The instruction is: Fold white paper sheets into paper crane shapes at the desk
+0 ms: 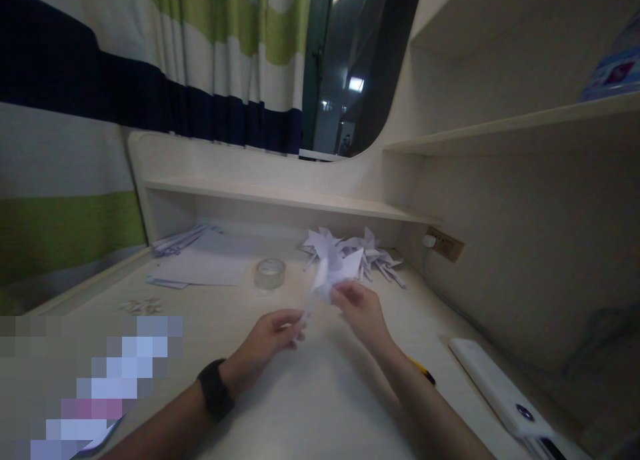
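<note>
A white paper pinwheel (334, 272) is held above the pale desk (320, 393) between both hands. My left hand (267, 343), with a black band on its wrist, pinches the pinwheel's thin stick at the bottom. My right hand (361, 309) is closed on the lower edge of the folded paper blades. Just behind lies a pile of finished paper pinwheels (365, 253).
A roll of clear tape (270, 273) stands left of the pile. Sheets of white paper (203, 263) and cut strips (177, 241) lie at the back left, small scraps (143, 306) nearer. A white device (505, 393) and a yellow-black pen (423, 372) lie on the right. A wall socket (445, 245) sits under the shelves.
</note>
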### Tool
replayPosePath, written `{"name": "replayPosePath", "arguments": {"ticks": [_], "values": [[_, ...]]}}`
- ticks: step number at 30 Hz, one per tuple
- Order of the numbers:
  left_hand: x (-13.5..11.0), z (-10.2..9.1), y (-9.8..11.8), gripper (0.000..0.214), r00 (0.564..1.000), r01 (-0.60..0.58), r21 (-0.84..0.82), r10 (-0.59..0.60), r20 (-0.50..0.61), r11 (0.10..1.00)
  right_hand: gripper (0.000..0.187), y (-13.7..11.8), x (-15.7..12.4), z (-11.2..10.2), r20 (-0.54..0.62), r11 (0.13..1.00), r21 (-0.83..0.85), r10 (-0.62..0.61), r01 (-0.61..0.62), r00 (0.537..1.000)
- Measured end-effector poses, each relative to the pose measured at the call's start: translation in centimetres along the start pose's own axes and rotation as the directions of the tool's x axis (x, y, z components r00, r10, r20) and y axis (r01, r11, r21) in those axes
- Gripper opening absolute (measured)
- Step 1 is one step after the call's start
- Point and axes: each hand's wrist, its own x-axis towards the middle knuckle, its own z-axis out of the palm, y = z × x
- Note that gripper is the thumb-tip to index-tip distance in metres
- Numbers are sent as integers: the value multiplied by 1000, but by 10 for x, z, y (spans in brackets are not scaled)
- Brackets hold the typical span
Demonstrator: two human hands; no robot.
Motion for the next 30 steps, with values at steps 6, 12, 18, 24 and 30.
{"name": "replayPosePath", "arguments": {"ticks": [6, 12, 18, 24, 30], "values": [[2, 0, -5, 39, 999, 22, -25, -23, -22, 999, 29, -10, -13, 12, 168, 989, 143, 8, -32, 986], [5, -4, -9, 46, 998, 49, -60, -51, -26, 997, 37, -3, -8, -7, -70, 737, -662, -238, 134, 969], [5, -2, -9, 44, 996, 81, -91, -83, -24, 993, 18, 3, -13, -1, 70, 609, -766, -243, 208, 968], [2, 3, -12, 40, 995, 18, -157, -3, 96, 988, 21, -3, -29, 18, 245, 727, -590, -255, 352, 935], [0, 1, -8, 38, 997, 67, -171, -61, 40, 983, 25, -7, -31, 22, 1, 879, -420, -247, 225, 969]]}}
